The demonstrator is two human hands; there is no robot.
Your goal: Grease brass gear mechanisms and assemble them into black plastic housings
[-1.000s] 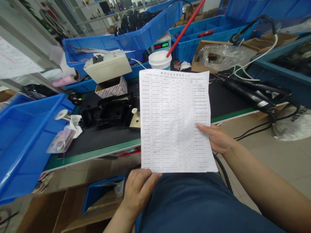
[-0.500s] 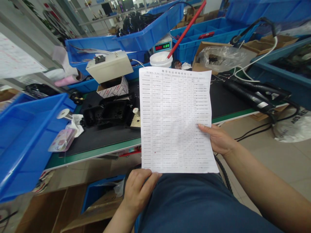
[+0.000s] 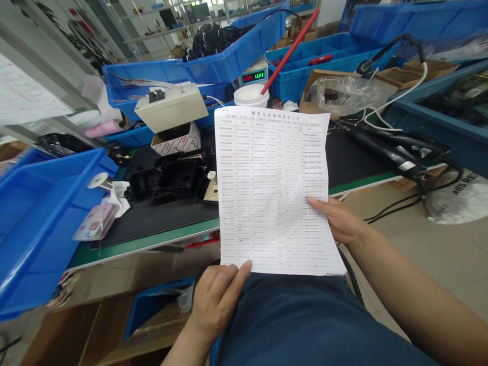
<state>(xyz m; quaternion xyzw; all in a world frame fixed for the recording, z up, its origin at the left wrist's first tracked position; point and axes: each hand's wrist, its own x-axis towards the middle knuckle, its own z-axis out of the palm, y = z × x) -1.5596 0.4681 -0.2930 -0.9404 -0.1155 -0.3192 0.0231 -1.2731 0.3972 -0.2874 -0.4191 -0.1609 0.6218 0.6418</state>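
A person seated at a workbench holds a printed table sheet [image 3: 272,188] up in front of them with both hands. Since a second ago the sheet has barely moved: it has drifted a little to the left and tilted slightly, and the left thumb, which lay just under the bottom edge, now overlaps the lower left corner. Both grips persist, so the page looks to be still under study.

The left hand [image 3: 215,300] pinches the bottom left corner, thumb on the printed face, the other fingers curled behind the paper. The right hand [image 3: 339,221] clasps the right edge lower down, thumb on the front and fingers hidden behind.

Left of the left fingers, a large blue plastic bin [image 3: 34,213] juts into view; its visible inside looks bare. Beyond the fingers, past the sheet's top left corner, a small printed cardboard carton [image 3: 176,139] sits open with a beige switch box [image 3: 171,105] resting across it. Behind the sheet's top edge stands a white tub [image 3: 250,95] of pale paste with a red stick [image 3: 290,48] leaning in it. Farther back, a tilted blue bin [image 3: 232,43] holds black cables. Beyond the right fingers, an open cardboard box [image 3: 335,86] holds a clear plastic bag. A green-digit scale display [image 3: 254,76] glows behind the tub.
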